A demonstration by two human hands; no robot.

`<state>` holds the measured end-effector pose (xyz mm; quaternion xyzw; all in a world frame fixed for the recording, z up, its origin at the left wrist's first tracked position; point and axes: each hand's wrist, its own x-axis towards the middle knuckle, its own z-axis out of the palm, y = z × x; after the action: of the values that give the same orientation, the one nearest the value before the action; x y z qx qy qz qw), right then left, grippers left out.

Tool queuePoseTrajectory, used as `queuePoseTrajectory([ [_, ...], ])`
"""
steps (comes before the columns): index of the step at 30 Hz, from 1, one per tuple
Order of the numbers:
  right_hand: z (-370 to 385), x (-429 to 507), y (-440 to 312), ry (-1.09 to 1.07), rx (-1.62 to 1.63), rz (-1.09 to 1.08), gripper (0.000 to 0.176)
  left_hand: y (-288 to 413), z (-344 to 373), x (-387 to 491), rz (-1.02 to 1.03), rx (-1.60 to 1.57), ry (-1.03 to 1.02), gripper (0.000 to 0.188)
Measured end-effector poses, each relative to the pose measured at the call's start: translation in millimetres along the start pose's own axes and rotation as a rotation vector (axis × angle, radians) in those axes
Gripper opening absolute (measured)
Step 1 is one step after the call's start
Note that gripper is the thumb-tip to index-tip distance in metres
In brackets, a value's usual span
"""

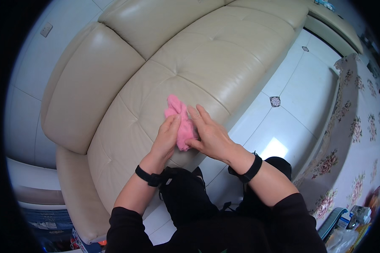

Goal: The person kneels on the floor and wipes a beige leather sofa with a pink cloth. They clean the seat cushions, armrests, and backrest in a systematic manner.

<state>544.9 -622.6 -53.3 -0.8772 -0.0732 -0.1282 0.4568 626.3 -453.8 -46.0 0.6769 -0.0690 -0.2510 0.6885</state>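
Note:
A crumpled pink cloth (185, 128) is held up between my hands, above the front of the beige leather sofa seat (202, 60). My left hand (167, 134) grips its left side, with the thumb pressed on top of the fold. My right hand (209, 132) is at the cloth's right side; its thumb touches the lower end while the fingers are spread and extended. Part of the cloth lies behind the right hand and is hidden. Black straps circle both wrists.
Sofa backrests (91, 85) and an armrest (79, 196) border the seat on the left. A table with a floral tablecloth (351, 136) stands to the right, with assorted items (345, 224) at its near end. White floor tiles (291, 117) run between. My knees are below my hands.

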Motion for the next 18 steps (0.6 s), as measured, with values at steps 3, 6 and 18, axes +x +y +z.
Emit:
queuePoseTrajectory([
  [3, 12.1, 5.5, 3.8, -0.064, 0.051, -0.034, 0.082, 6.0, 3.7, -19.7, -0.032, -0.074, -0.056, 0.043],
  [6, 26.3, 15.2, 11.6, -0.231, 0.065, -0.042, 0.068, 5.9, -16.6, -37.0, 0.021, 0.164, 0.03, 0.052],
  [18, 53.5, 6.3, 48.4, 0.099, -0.388, -0.546, 0.019, -89.1, -134.8, -109.6, 0.377, 1.453, 0.397, 0.051],
])
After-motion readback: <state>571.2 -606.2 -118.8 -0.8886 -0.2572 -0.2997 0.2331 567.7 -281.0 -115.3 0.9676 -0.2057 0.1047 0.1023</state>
